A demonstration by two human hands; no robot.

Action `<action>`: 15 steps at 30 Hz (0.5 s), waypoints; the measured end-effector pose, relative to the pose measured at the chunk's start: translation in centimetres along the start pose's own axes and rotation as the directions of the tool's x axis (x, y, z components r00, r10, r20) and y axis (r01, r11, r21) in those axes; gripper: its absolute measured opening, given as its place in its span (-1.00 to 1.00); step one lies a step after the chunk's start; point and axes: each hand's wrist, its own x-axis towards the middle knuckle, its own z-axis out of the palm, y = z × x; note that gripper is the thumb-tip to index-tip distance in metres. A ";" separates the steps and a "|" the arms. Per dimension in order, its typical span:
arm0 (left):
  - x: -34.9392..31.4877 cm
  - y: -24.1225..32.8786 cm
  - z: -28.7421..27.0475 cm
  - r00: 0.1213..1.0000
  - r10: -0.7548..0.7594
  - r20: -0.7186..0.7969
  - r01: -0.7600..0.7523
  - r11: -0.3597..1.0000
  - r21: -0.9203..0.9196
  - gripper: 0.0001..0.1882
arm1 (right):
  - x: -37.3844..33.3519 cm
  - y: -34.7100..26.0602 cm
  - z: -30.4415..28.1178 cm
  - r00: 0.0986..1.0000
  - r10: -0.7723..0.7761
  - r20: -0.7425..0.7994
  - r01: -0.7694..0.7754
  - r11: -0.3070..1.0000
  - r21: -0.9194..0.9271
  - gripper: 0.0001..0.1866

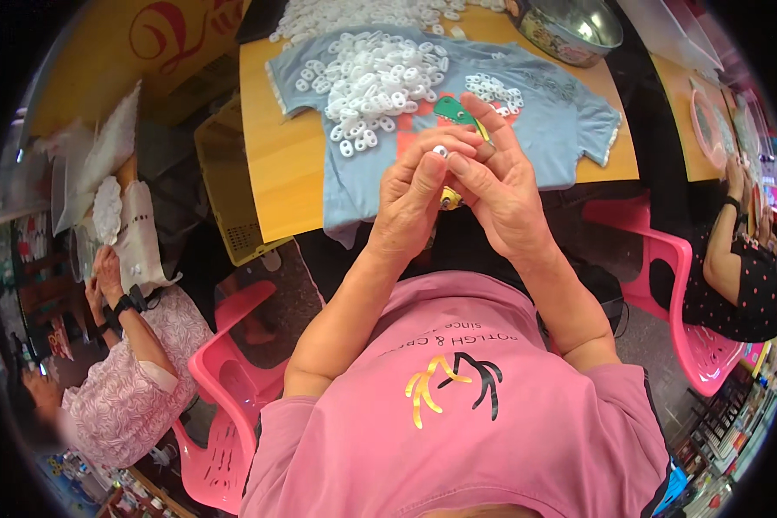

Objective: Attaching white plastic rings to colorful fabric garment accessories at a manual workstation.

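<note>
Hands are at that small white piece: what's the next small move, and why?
Probably a slight turn of the left hand to expose more of the small white piece before any firm squeeze. Only a little of it shows past the left grip; the right hand has its thumb close beside it, and any join to the yellow piece below is hidden.

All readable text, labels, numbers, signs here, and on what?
Wording not copied, places only.
Pink shirt: dark lettering across the front, partly legible.
Yellow panel, upper left: large red script, cut off at top.
Pale bag, left: dark marks, too small to read.
Goods, lower right: too blurred.
</note>
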 end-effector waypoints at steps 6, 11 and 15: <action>-0.3 -0.1 -0.7 0.999 0.024 -0.025 -0.025 0.999 -0.048 -0.71 | -0.1 0.6 1.1 1.000 -0.014 -0.026 0.015 1.000 0.022 -0.34; -0.7 2.8 -2.6 0.996 0.079 -0.047 -0.068 0.978 0.199 -0.73 | 0.0 0.6 1.7 0.998 0.042 0.052 -0.037 0.994 -0.105 -0.40; -0.6 8.3 -5.7 0.917 0.230 -0.327 -0.007 0.827 0.562 -0.74 | 0.6 0.0 -1.0 0.997 -0.012 0.081 0.042 0.922 -0.385 -0.60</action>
